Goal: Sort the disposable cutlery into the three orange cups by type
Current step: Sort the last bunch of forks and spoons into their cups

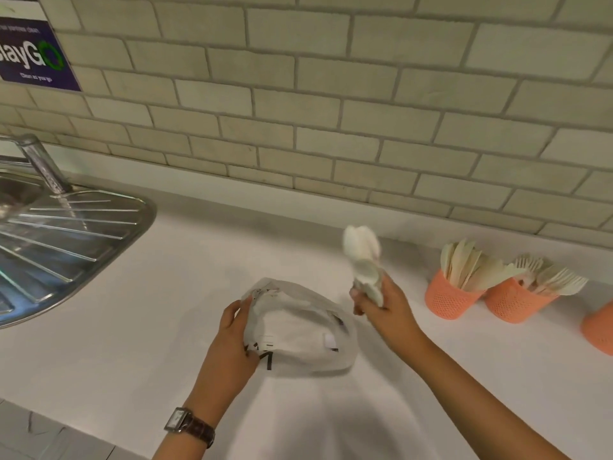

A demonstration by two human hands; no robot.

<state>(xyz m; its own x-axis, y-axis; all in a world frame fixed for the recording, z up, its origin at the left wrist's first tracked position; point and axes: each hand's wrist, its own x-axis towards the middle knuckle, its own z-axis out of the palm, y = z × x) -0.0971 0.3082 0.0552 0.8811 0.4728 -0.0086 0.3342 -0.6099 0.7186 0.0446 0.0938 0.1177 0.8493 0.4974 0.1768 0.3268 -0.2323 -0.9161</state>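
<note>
The right hand (pixel 381 310) is raised over the counter (pixel 166 277), fingers wrapped round a bunch of pale spoons (pixel 363 257). The spoons stand nearly upright in that grasp. Their handles are down inside the hand, and their bowls are at the top, leaning a little toward the tiled wall (pixel 331 94) and to the left. They are blurred, so I can't count them.

The left hand (pixel 232 340) is down at counter level, its fingers and thumb closed on the left edge of a crumpled white plastic bag (pixel 298 330) with dark print on it. The bag lies on the counter between the two hands, and a wristwatch (pixel 189 426) with a dark strap sits on the left wrist.

The three orange cups stand off to the right. The nearest cup (pixel 447 298) holds knives (pixel 464 263), handles down and blades fanning upward. The middle cup (pixel 512 303), just beside it, holds forks (pixel 550 277), tines up and splayed to the right. The third cup (pixel 600 330) is cut off by the frame edge, so its contents can't be seen.

Far left there is a steel sink drainer (pixel 66 234) with a tap (pixel 43 164), and a dark blue sign (pixel 33 58) on the wall above.
</note>
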